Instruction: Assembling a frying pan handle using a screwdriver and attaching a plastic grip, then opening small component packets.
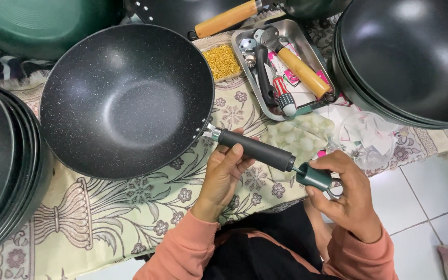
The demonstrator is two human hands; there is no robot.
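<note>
The black cylindrical handle (255, 149) of the speckled black non-stick wok (125, 98) is being gripped by the left hand (223, 173). A dark green end cap (315, 176) is being held at the handle's tip by the fingers (321, 196) of the right hand (349, 194), above the patterned cloth (110, 212).

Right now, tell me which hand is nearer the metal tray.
Right. The right hand holds a green cap below the tray; the left hand, on the wok handle, sits farther left.

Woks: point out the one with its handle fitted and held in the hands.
The speckled black wok in the middle. Its dark handle rests in the left hand; the stacked woks at the sides lie untouched.
</note>
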